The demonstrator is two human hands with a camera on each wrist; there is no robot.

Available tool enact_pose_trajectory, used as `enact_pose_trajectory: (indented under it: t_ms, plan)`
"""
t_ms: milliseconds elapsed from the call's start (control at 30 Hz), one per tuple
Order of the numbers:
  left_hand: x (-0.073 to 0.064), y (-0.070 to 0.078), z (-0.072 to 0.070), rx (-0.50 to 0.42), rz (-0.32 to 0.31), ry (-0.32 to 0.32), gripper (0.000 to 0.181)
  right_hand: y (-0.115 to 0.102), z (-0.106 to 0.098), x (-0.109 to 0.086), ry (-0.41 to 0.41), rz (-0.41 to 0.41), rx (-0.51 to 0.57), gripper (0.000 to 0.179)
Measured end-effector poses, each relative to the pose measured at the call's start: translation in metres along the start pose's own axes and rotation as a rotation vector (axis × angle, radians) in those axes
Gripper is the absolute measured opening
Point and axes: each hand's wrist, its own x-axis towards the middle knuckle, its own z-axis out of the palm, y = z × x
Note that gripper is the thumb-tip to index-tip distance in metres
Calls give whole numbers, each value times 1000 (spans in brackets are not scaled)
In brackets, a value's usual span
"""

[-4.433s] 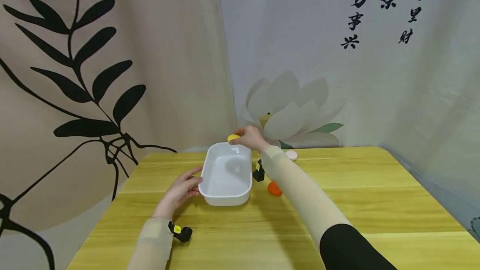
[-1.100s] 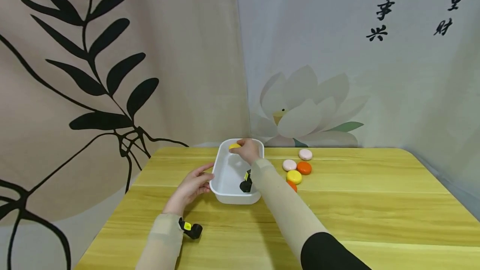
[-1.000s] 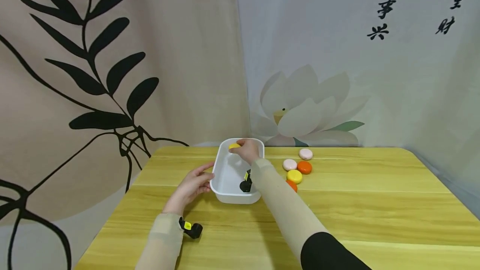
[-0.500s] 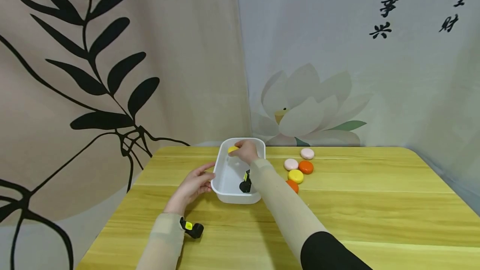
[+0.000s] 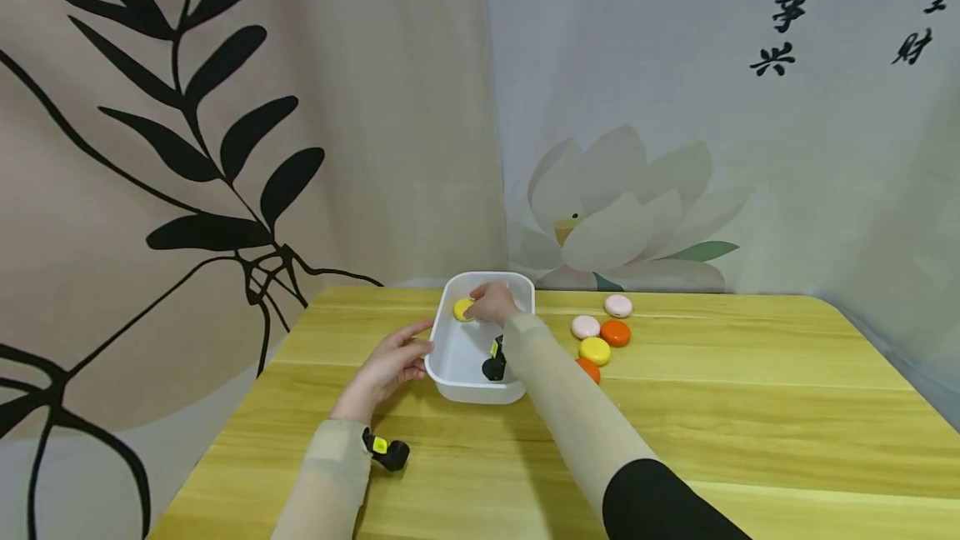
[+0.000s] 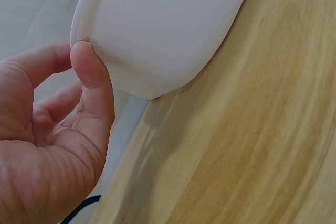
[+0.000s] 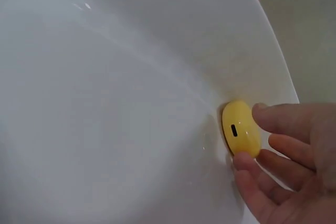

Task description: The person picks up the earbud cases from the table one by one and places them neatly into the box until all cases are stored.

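Note:
A white rectangular tub [image 5: 483, 390] stands on the table. The left hand [image 5: 386, 369] reaches along its left side; the thumb and index fingertips touch the outside near the rim, as the left wrist view shows of that tub [image 6: 168, 24]. Inside the tub, the right hand [image 5: 495, 304] holds a glossy yellow bead [image 5: 462, 310] near the far left. In the right wrist view, the yellow bead [image 7: 241, 129] has a small dark slot and lies against the bottom corner, between the right hand's [image 7: 299, 156] thumb and fingertips.
Right of the tub lie two pale pink beads [image 5: 585, 327], an orange bead [image 5: 615, 332] and a yellow bead [image 5: 595, 350]. Another orange bead [image 5: 588, 369] is partly hidden by the right sleeve [image 5: 577, 407]. Behind the wooden table [image 5: 750, 423] hangs a printed curtain [image 5: 390, 107].
The right hand has brought the yellow bead from above the tub's far rim down inside it. The left hand keeps its place at the side. The head view has shifted slightly.

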Motion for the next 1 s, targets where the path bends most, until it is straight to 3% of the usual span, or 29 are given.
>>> enact_pose_trajectory:
  t_ms: [300,700,867,1000]
  plan:
    - [-1,4,6,19,2,4,57,-6,-15,-4,-34,75,15,40]
    - [-3,2,-1,27,15,-18,58,-28,-57,-33,-76,-127,93,42]
    - [-5,4,0,45,14,-13,59,-16,-86,-49,-41,-171,81,41]
    - [-5,3,4,51,16,-22,61,5,-117,-67,-18,-205,138,42]
